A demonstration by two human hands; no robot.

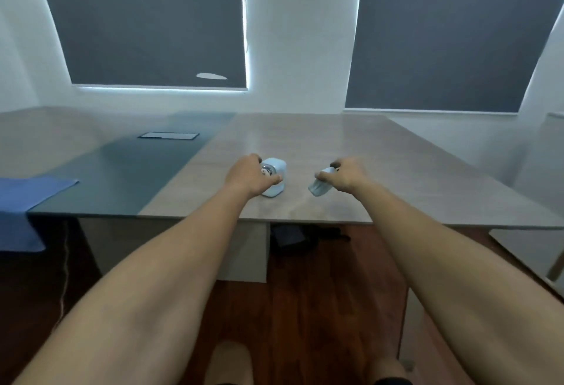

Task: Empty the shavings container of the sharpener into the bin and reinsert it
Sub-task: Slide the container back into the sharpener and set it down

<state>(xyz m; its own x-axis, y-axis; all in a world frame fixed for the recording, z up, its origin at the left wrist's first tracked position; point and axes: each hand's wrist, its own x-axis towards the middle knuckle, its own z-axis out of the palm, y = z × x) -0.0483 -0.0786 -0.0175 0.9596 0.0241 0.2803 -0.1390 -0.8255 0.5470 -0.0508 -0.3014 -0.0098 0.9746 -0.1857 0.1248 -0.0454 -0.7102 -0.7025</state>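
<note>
I look down on a broad wood-grain table (351,152) whose near edge runs across the middle of my view, with dark wooden floor (320,293) showing below it. The table's right corner sits just past my right forearm, and its far edge meets a white wall with two dark blinds (152,18). Bare tabletop lies open behind and to the right of the work, and a grey-blue strip with a cable hatch (168,135) takes up the left half. A blue cloth (27,195) hangs over the near left edge, well apart from my hands.

The sharpener (276,175), a pale blue rounded block, stands upright on the table near its front edge, with a shiny metal part on the side facing my left hand (248,175). That hand is wrapped around the sharpener's left side, thumb low across its front.

The shavings container (320,186), a small pale blue drawer-like piece, is out of the sharpener and just to its right, apart from it. My right hand (343,175) grips it from above, fingers curled over its top end, and it hangs tilted at or just above the tabletop. Whether it touches the table I cannot tell, and its contents are too small to make out.
</note>
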